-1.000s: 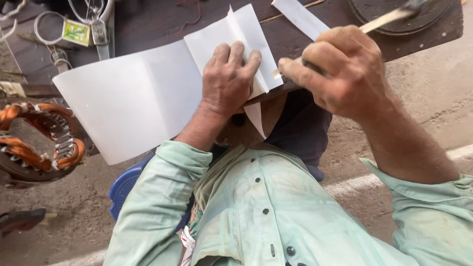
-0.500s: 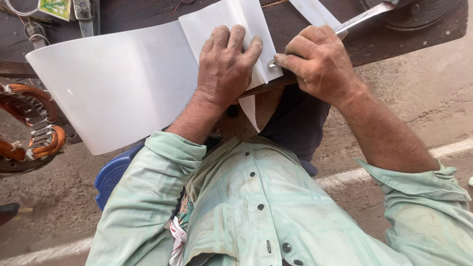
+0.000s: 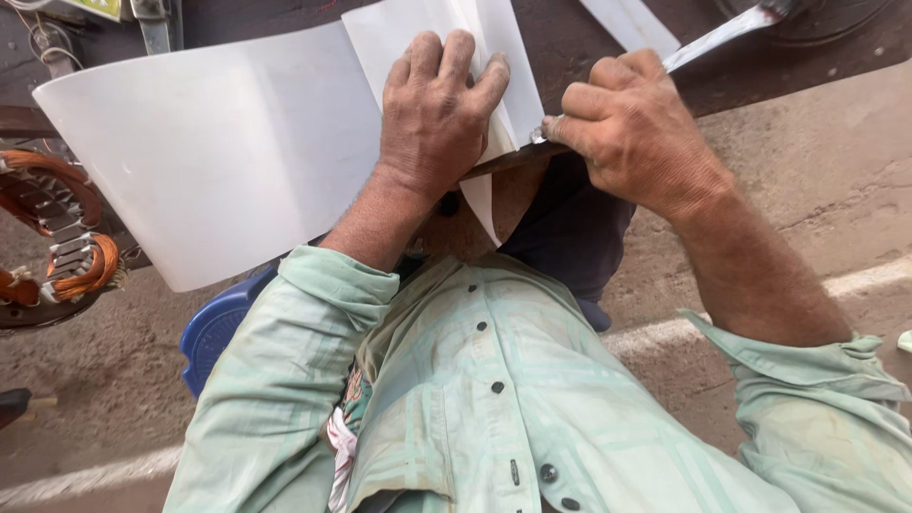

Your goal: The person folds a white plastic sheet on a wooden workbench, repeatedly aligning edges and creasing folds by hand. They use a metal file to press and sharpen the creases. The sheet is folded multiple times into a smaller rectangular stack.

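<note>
white sheet (image 3: 228, 152) still under flat left hand (image 3: 437, 114), right hand (image 3: 636, 133) nearer, clenched on blade (image 3: 722, 33)

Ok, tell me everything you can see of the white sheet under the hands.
The white sheet is a large, smooth, plain piece that looks like stiff paper or thin plastic, with a slight sheen. It lies over a dark board and curves past the board's near edge. Its right end is folded back into a narrower flap. The left hand presses flat on that flap. The right hand holds a metal blade with its tip at the fold's edge. A narrow white strip hangs below there.
</note>
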`<action>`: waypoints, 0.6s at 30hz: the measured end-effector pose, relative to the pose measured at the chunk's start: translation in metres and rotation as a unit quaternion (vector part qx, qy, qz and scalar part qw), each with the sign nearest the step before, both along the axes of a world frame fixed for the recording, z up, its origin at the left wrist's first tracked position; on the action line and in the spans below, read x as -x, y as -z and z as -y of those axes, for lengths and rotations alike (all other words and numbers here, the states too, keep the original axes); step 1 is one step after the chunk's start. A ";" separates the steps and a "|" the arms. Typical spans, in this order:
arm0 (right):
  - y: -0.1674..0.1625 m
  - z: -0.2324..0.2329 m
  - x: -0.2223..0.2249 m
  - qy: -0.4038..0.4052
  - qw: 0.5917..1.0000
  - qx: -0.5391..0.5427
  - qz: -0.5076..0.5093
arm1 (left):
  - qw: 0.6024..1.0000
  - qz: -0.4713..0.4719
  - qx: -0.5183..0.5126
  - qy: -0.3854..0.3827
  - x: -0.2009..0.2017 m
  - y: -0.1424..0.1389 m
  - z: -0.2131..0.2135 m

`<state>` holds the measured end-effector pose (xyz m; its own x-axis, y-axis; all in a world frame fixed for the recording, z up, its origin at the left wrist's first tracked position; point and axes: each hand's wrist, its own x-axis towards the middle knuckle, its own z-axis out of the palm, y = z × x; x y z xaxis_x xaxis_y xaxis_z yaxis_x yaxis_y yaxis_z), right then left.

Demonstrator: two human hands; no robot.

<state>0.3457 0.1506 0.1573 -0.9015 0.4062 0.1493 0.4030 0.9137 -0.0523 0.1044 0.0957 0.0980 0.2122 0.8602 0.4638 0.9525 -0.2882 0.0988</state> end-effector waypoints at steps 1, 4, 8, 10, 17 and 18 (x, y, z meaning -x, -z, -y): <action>0.000 0.001 0.000 -0.001 1.000 -0.004 -0.003 | 1.000 0.006 -0.002 -0.001 0.000 0.001 0.000; 0.000 0.009 -0.002 0.001 1.000 0.007 0.003 | 1.000 0.008 -0.004 -0.005 0.000 0.004 0.002; 0.001 0.013 -0.006 0.005 1.000 -0.001 0.009 | 1.000 0.003 -0.007 -0.006 0.001 0.007 0.003; 0.001 0.010 -0.010 0.007 0.999 0.033 -0.023 | 1.000 0.006 -0.005 -0.003 0.001 0.008 0.003; 0.018 -0.004 -0.005 0.014 0.980 0.127 -0.155 | 1.000 0.003 0.005 -0.007 0.001 0.005 0.004; 0.021 -0.006 -0.003 0.027 0.978 0.131 -0.157 | 1.000 0.010 0.005 -0.001 0.002 0.005 0.004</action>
